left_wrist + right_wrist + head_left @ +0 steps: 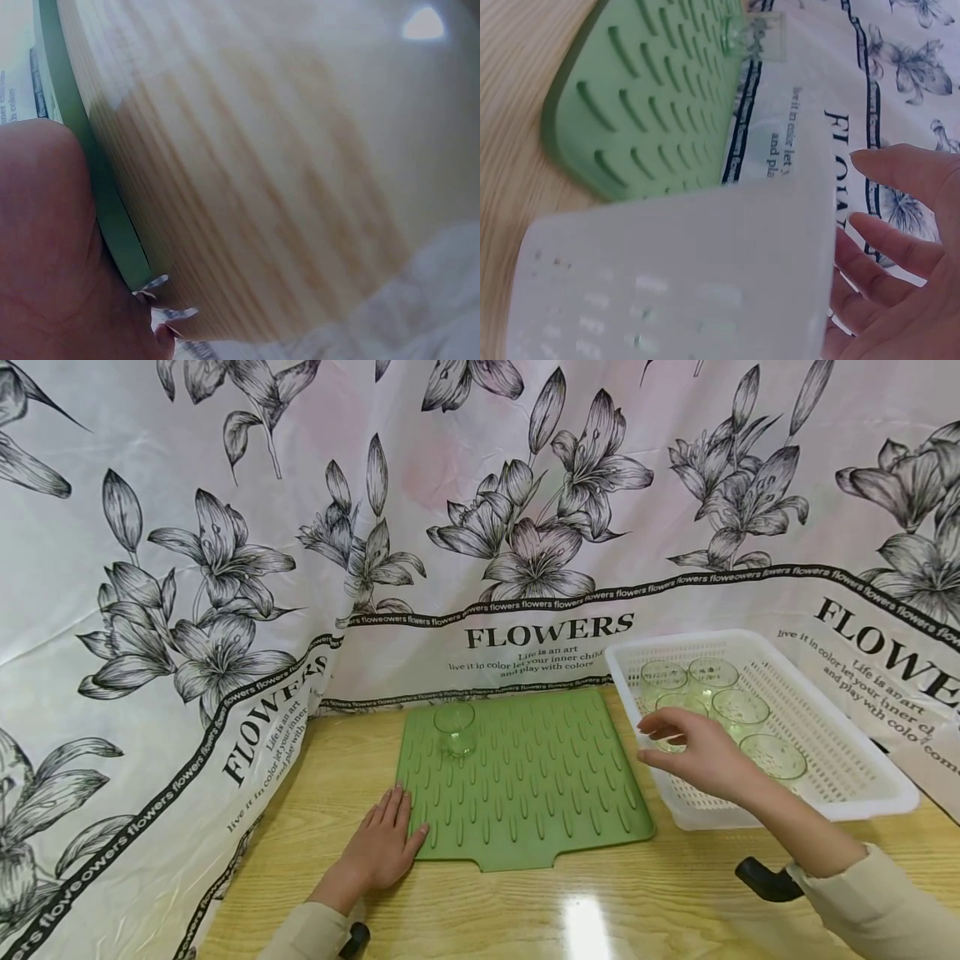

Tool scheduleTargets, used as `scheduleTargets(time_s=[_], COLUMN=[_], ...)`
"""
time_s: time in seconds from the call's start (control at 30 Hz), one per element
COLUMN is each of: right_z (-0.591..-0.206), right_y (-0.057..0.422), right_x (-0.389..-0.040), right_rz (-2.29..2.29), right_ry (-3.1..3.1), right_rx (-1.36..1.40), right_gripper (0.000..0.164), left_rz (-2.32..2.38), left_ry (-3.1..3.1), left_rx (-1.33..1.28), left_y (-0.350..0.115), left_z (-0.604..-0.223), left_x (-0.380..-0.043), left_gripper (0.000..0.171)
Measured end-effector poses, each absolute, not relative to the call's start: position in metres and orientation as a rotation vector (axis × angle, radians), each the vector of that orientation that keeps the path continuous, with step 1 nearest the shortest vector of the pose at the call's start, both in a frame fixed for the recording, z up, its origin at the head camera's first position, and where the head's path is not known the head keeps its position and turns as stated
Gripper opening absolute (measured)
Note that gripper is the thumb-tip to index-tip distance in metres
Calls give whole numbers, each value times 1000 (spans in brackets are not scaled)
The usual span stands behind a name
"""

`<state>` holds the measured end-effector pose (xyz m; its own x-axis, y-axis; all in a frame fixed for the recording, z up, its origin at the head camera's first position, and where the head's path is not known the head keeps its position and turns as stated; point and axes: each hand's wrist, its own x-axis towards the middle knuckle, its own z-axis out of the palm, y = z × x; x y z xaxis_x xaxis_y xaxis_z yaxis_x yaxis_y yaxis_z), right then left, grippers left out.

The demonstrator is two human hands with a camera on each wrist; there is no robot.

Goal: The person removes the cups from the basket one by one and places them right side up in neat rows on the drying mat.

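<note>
- Glass (pixel 456 731), single: stood on the upper left of your green mat (pixel 525 768), near mid-frame.
- Glasses (pixel 741 708), five visible: stood in your white basket (pixel 870 806), right of frame.
- Your left hand (pixel 381 842): lay flat, fingers straight, at the mat's lower left edge.
- Your right hand (pixel 693 750): hovered over the basket's left side, thumb and fingers parted, holding nothing.

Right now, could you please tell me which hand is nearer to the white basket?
Right. In the head view, the right hand is over the left part of the white basket. The left hand rests at the green mat's left edge, across the mat from it.
</note>
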<state>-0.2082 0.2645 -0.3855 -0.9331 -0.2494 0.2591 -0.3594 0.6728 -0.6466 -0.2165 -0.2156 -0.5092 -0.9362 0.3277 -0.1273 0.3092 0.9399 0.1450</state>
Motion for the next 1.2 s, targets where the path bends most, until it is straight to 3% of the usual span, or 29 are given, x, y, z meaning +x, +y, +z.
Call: scheduleTargets(time_s=[1.2], right_z=[-406], right_y=[387], right_x=[-183], right_rz=[907], right_ry=[-2720], right_rx=[270], right_gripper=[68], left_rz=[194], left_ry=[2956], left_rx=[492], left_y=[-216], left_z=[-509], left_x=[-216], left_gripper=[78])
